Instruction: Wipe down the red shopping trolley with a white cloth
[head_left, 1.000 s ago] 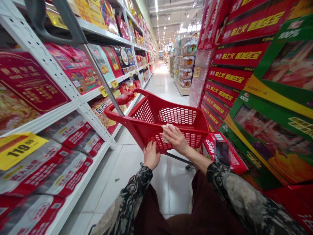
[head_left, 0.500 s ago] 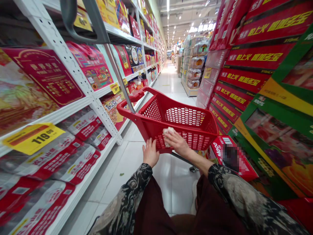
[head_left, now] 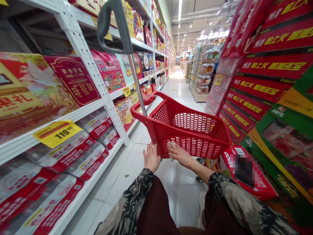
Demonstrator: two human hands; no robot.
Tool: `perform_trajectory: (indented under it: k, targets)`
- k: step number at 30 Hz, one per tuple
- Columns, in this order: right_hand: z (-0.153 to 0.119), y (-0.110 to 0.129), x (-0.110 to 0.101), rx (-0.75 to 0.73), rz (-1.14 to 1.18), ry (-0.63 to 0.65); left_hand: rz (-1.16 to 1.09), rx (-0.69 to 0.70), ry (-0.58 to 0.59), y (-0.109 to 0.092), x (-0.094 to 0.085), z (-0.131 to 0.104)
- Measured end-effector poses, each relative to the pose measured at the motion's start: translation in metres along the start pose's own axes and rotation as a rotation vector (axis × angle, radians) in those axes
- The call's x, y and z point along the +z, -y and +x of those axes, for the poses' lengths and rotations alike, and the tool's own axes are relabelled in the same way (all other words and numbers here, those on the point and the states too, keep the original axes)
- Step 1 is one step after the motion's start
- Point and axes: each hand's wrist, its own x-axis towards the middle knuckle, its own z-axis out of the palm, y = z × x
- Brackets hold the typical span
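A red plastic basket cart [head_left: 195,125] with perforated sides stands on the floor in front of me, its grey handle [head_left: 126,36] rising at the left on a metal pole. Against the near side of the basket, my right hand [head_left: 180,155] presses a crumpled whitish cloth [head_left: 171,150] under its fingers. My left hand [head_left: 151,158] rests with fingers spread at the lower left corner of the basket and holds nothing.
White shelving [head_left: 114,120] with boxed goods and bottle packs [head_left: 85,161] runs along the left. Stacked red drink cartons [head_left: 271,62] and green boxes line the right, with a red box [head_left: 234,160] low beside the cart. A tiled aisle [head_left: 171,86] stretches ahead.
The view has swung left, so the cart appears further right. My right hand and the cloth have moved down a little on the basket's side. My left hand stays at the corner.
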Motion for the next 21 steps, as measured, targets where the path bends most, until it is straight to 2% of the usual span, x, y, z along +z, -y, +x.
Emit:
perform_trajectory:
  k: [2, 6, 8, 10, 13, 17, 19, 21]
  targets:
    - [0.035, 0.005, -0.013, -0.042, -0.007, -0.093, 0.006, -0.036, -0.001, 0.01, -0.002, 0.0]
    - [0.126, 0.008, -0.05, -0.042, -0.022, -0.295, 0.029, -0.103, -0.012, 0.028, -0.01, 0.001]
    - [0.16, 0.005, -0.057, -0.04, -0.036, -0.332, 0.041, -0.117, -0.026, 0.036, -0.014, 0.0]
    - [0.176, 0.002, -0.05, -0.062, -0.052, -0.316, 0.052, -0.121, -0.039, 0.042, -0.017, -0.001]
    - [0.166, 0.005, -0.022, -0.111, -0.057, -0.214, 0.062, -0.124, -0.033, 0.049, -0.018, -0.006]
    - [0.113, 0.016, 0.024, -0.116, -0.026, -0.004, 0.062, -0.127, 0.001, 0.052, -0.013, -0.011]
    - [0.087, 0.019, 0.037, -0.091, -0.006, 0.097, 0.067, -0.121, 0.009, 0.051, -0.011, -0.013]
    - [0.071, 0.018, 0.037, -0.09, 0.017, 0.135, 0.069, -0.11, 0.015, 0.047, -0.009, -0.012]
